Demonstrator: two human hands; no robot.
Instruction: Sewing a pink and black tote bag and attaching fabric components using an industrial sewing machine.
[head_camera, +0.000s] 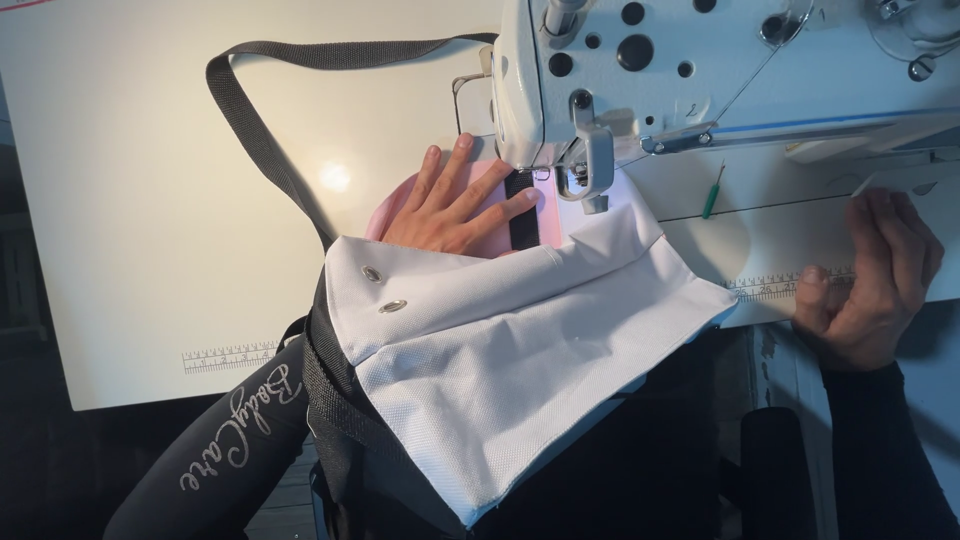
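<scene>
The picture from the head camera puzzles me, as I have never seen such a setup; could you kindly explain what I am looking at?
The camera sits on the person's head and looks down at a white sewing machine on a pale table. The left hand lies flat, fingers spread, pressing pink material and a black strap near the needle. A white fabric bag with two metal eyelets drapes toward the person. The right hand rests curled at the table's edge, by a printed ruler strip. A green-handled tool lies nearby.
</scene>
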